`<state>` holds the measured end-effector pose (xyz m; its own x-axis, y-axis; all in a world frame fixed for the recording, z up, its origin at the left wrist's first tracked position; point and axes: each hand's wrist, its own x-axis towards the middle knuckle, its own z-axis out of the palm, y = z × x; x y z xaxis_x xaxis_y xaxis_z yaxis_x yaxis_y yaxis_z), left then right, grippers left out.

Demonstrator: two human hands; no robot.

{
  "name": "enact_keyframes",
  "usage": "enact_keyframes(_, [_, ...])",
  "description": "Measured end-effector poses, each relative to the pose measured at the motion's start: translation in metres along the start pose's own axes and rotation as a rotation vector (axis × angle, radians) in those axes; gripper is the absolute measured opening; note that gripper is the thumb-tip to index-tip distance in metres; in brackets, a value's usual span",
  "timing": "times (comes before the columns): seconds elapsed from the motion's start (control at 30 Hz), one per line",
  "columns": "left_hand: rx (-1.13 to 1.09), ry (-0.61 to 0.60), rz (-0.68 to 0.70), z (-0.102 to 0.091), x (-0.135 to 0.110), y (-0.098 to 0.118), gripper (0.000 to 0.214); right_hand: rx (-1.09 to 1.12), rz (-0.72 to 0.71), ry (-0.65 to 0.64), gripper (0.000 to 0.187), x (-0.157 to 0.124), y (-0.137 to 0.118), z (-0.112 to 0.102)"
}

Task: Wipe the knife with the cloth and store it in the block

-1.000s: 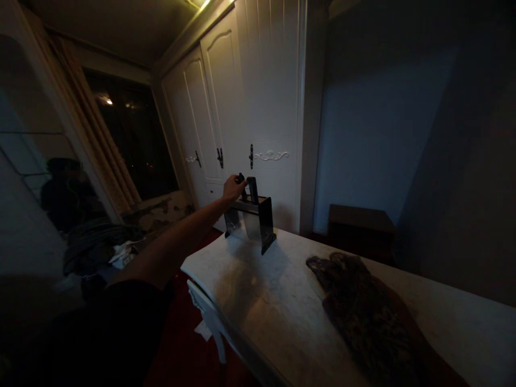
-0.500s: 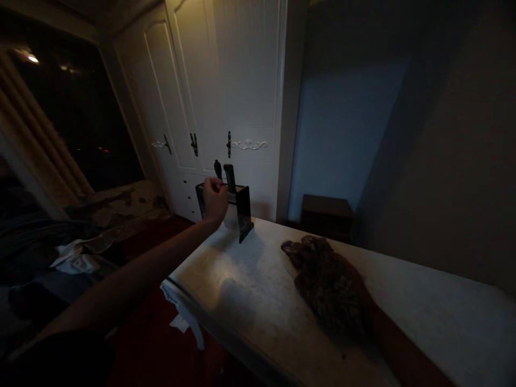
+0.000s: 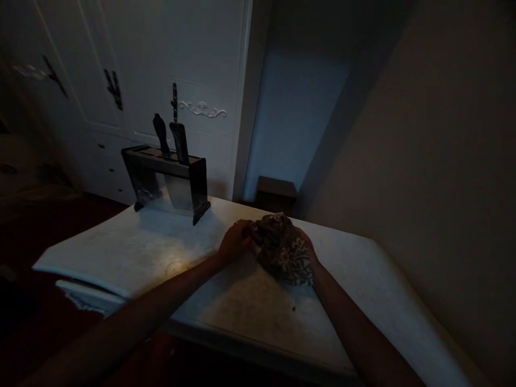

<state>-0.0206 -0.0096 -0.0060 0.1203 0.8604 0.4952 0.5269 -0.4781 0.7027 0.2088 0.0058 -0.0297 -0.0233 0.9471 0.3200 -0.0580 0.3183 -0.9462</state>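
Note:
A dark patterned cloth (image 3: pixel 282 252) lies bunched on the pale tabletop (image 3: pixel 161 252). My left hand (image 3: pixel 235 240) grips the cloth's left edge with fingers curled. From the right, my right hand (image 3: pixel 308 248) holds the bundle, and the fabric covers most of that hand. Behind and to the left stands a black knife rack (image 3: pixel 167 180) with two knife handles (image 3: pixel 171 137) sticking up and a broad blade visible through its clear front.
White wardrobe doors (image 3: pixel 133 70) with dark handles fill the back left. A small dark cabinet (image 3: pixel 276 191) sits beyond the table's far edge. A bare wall rises on the right. The room is dim, and the table's front edge is near my body.
My left hand left the knife rack and came back to the cloth. Both hands now bunch the cloth, which lay spread out before. The view has swung down and right.

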Motion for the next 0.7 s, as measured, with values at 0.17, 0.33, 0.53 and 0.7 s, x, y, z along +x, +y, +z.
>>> enact_keyframes(0.17, [-0.128, -0.068, -0.151, 0.004, 0.009, -0.014, 0.015, -0.058, 0.031, 0.103, 0.037, -0.009, -0.014, 0.002])
enact_keyframes(0.33, [-0.084, -0.110, -0.140, -0.002, 0.011, -0.020, 0.015, -0.315, -0.098, 0.129, 0.047, -0.011, -0.025, 0.005])
enact_keyframes(0.53, [-0.146, -0.092, -0.101, 0.000, 0.017, -0.031, 0.016, -0.722, -0.123, 0.060, 0.056, -0.020, -0.038, -0.002])
enact_keyframes(0.7, [-0.163, -0.050, -0.109, -0.001, 0.020, -0.038, 0.015, -0.780, -0.095, -0.218, 0.053, -0.027, -0.047, -0.006])
